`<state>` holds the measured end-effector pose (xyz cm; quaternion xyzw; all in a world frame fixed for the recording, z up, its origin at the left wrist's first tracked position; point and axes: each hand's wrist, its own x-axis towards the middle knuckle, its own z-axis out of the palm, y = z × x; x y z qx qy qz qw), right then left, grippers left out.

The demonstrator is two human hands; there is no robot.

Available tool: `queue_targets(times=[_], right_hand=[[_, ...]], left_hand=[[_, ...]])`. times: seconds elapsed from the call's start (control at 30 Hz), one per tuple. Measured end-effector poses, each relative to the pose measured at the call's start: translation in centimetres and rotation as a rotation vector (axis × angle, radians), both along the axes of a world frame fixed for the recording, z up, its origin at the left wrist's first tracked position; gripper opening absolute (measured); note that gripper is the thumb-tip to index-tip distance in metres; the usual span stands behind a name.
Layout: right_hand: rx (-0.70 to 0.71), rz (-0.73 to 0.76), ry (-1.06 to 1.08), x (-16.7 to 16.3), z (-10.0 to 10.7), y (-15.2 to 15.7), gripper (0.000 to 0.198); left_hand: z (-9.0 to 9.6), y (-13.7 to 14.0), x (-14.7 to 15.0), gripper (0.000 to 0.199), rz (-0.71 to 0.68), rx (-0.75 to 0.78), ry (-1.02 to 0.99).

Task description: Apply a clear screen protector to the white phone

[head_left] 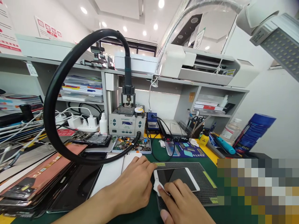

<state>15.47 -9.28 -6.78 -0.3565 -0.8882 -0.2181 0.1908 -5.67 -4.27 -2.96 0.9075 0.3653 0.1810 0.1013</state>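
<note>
A white-framed smartphone with a dark screen lies on a grey textured mat. My right hand rests over the phone's near left part, its fingers pressing a small white tissue at the left end. Beside that end is my left hand, its fingers curled and closed, the fingertips at the phone's upper left corner. Whatever the left hand may hold is hidden behind its back.
A thick black hose loops in front, joined to a grey rework station. Behind the hands sits a tray of small parts. Stacked phone and tablet panels lie left. Bottles and a blue can stand right.
</note>
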Motion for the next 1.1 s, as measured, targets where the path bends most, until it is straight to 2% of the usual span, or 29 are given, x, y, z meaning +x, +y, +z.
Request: queue_targets(times=[0.23, 0.47, 0.73, 0.9, 1.1], right_hand=[[0.109, -0.159, 0.104, 0.0, -0.7, -0.2, 0.034], [0.095, -0.263, 0.023, 3.9, 0.4, -1.2, 0.033], [0.117, -0.311, -0.09, 7.0, 1.0, -1.9, 0.034], [0.028, -0.377, -0.053, 6.7, 1.0, -1.5, 0.037], [-0.132, -0.419, 0.023, 5.3, 1.4, 0.0, 0.039]], left_hand=[[0.1, -0.1, 0.0, 0.044, -0.018, -0.011, 0.004], [0.5, 0.0, 0.2, 0.045, -0.024, -0.044, 0.006], [0.3, 0.0, 0.0, 0.034, -0.029, -0.058, -0.022], [-0.2, 0.0, -0.1, 0.033, -0.035, -0.031, -0.032], [0.7, -0.3, 0.1, 0.031, -0.02, -0.046, 0.009]])
